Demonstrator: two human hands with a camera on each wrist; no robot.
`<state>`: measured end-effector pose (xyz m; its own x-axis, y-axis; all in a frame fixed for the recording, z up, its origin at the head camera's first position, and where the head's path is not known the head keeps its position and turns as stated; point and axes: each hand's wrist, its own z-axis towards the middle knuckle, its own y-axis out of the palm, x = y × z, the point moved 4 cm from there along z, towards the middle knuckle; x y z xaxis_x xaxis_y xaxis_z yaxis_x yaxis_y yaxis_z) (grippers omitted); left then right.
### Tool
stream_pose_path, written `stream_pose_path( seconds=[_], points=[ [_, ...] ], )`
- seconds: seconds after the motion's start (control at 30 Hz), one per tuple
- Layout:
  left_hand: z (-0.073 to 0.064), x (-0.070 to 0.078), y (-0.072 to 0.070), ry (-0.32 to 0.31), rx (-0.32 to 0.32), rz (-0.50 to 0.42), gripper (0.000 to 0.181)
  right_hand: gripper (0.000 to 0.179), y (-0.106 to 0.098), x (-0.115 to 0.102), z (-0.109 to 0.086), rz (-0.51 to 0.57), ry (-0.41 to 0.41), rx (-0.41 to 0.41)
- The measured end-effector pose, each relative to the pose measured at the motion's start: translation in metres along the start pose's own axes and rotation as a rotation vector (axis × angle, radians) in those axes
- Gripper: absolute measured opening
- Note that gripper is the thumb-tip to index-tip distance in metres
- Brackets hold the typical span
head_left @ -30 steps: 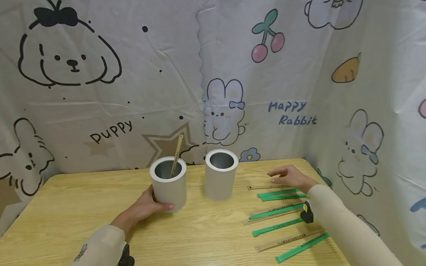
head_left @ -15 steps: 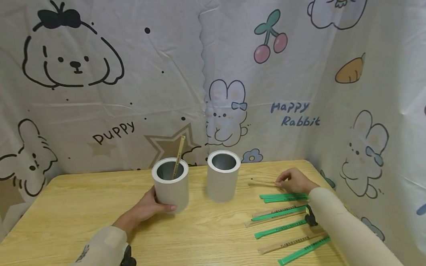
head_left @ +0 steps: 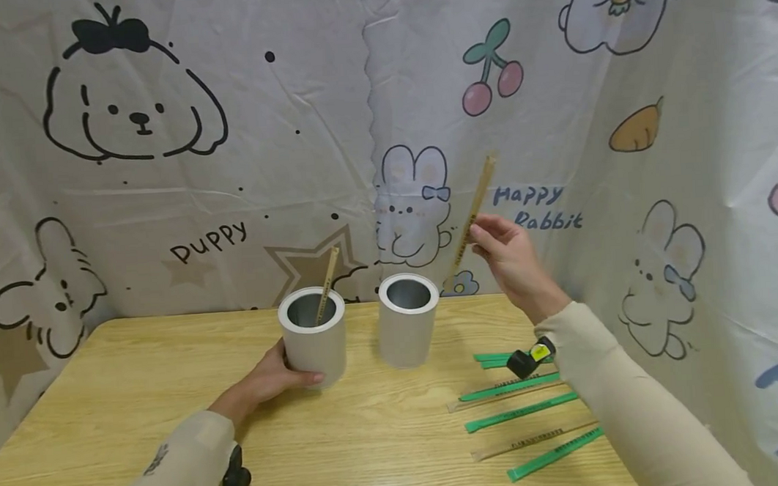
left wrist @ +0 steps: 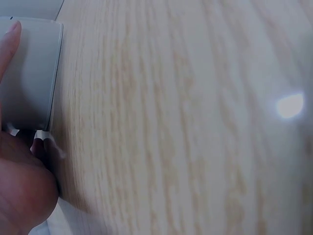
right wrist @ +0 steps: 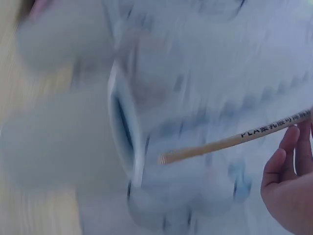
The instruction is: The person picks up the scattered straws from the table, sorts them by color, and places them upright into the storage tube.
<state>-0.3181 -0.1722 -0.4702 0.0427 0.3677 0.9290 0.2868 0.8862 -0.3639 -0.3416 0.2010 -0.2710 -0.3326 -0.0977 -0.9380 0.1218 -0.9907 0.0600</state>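
Note:
My left hand [head_left: 270,378] grips the left white cylindrical holder [head_left: 315,349] low on its side, thumb across the front. One brown paper-wrapped straw [head_left: 327,284] leans inside that holder, its top above the rim. In the left wrist view the thumb lies along the wall of the same holder [left wrist: 32,73]. Raised above the table at the right, my right hand [head_left: 511,258] pinches another brown paper-wrapped straw [head_left: 474,220], which slants with its lower end near the right white holder [head_left: 407,330]. Printed lettering shows on this straw [right wrist: 220,145] in the right wrist view.
Several green wrapped straws [head_left: 520,412] and brown ones [head_left: 534,439] lie on the right side of the wooden table [head_left: 386,434], partly under my right forearm. A printed cloth [head_left: 306,166] hangs behind the table and along its right side.
My right hand has picked up the farthest brown paper-wrapped straw from the table and lifted it up and leftward, tilting it steeply. The left hand stays on its holder.

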Motion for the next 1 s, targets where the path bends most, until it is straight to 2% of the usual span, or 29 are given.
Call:
stream_pose_path(
  seconds=[0.1,0.23,0.37,0.5,0.57,0.73,0.87,1.0],
  points=[
    [0.000,-0.001,-0.002,-0.006,0.006,0.005,0.112,0.033,0.043,-0.010,-0.001,0.166,-0.012,-0.007],
    [-0.001,0.000,-0.002,0.008,-0.001,0.010,0.112,0.038,0.092,-0.002,-0.002,0.264,0.002,-0.038],
    [-0.002,0.000,0.000,0.005,0.002,0.008,0.112,0.035,0.132,0.023,-0.005,0.289,0.051,-0.063],
    [-0.001,-0.001,-0.001,-0.009,0.014,0.005,0.111,0.017,0.160,0.051,-0.010,0.210,0.104,-0.032],
    [0.000,-0.001,0.000,-0.013,0.016,0.005,0.111,0.013,0.167,0.065,-0.012,0.139,0.136,-0.021],
    [-0.001,-0.001,0.001,0.014,0.002,0.001,0.108,0.029,0.171,0.080,-0.020,-0.053,0.179,-0.082],
    [0.000,-0.001,0.000,0.010,0.006,0.003,0.109,0.034,0.159,0.069,-0.018,-0.197,0.141,-0.122],
    [0.001,-0.001,0.000,-0.001,0.000,0.002,0.112,0.037,0.139,0.051,-0.016,-0.321,0.107,-0.165]
  ],
)
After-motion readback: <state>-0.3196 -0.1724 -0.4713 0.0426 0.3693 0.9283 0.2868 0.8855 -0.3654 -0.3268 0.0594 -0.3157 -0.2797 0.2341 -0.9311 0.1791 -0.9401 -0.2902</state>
